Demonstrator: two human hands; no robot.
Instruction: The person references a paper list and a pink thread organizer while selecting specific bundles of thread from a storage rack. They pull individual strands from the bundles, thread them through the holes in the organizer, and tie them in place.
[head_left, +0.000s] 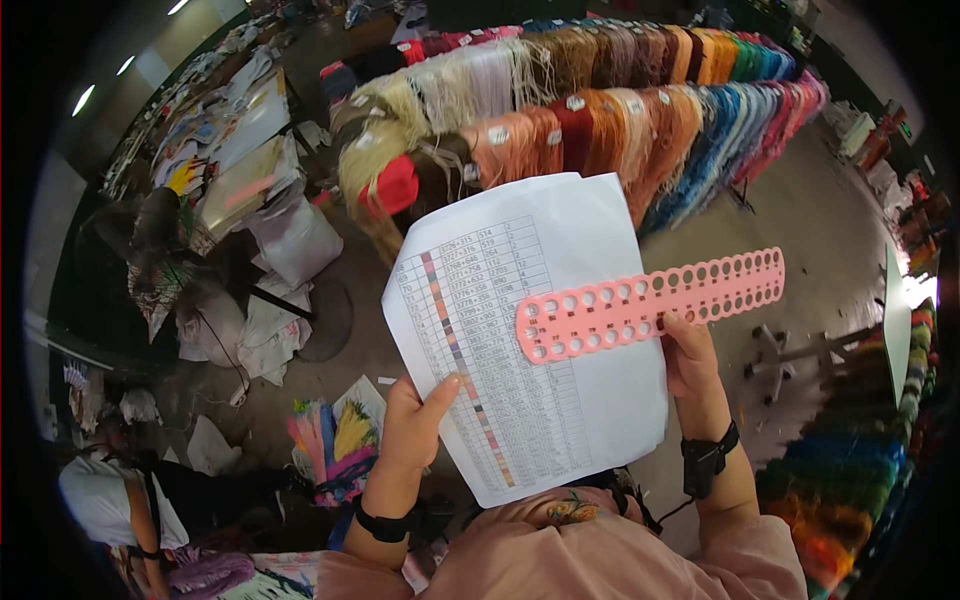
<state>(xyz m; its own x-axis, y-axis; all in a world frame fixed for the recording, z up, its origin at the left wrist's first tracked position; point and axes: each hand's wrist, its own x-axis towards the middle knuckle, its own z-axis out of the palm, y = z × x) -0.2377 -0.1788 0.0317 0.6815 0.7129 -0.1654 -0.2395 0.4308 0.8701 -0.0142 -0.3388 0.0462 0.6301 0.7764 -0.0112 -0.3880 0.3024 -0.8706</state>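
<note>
My left hand (418, 425) grips the left edge of a few white paper sheets (590, 225), thumb on top and fingers hidden behind. Printed on the top sheet is a table with a column of small colour swatches. A pink thread card (650, 305) with rows of round holes along both long edges lies across the sheets' right half and juts out past them. My right hand (690, 355) pinches this card from below with the thumb on its face. Its other fingers are hidden, so I cannot tell whether they also hold the paper.
Ahead, racks carry hanging yarn skeins (600, 130) in many colours. More yarn (840, 470) hangs at the right. A cluttered table (240, 130) and white sacks (295, 235) stand at the left. Another person (130, 500) is at the lower left. A wheeled base (775, 365) stands on the floor.
</note>
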